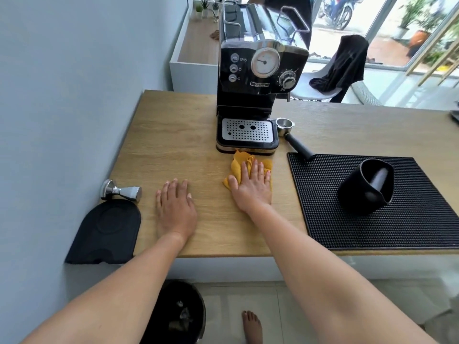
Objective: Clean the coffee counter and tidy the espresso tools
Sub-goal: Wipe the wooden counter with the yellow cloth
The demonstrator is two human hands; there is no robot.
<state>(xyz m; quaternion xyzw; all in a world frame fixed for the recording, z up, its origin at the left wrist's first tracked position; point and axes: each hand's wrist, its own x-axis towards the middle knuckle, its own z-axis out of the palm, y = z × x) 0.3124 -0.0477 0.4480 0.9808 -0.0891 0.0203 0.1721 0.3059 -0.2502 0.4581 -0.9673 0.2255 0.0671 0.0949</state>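
My right hand (252, 186) presses flat on a yellow cloth (239, 163) on the wooden counter (173, 135), just in front of the black espresso machine (255, 78). My left hand (175, 207) rests flat on the bare wood to the left, fingers straight. A metal tamper (120, 191) lies on its side at the counter's left edge, above a black tamping mat (106, 232). A portafilter (289, 132) lies right of the machine's drip tray, its handle reaching the black rubber bar mat (409, 219). A black knock box (365, 186) stands on that mat.
A blue wall (62, 95) borders the counter on the left. Below the front edge stands a black bin (178, 314) on the tiled floor, with a bare foot (252, 326) beside it. Behind the counter is a white chair (315, 91) draped with dark cloth.
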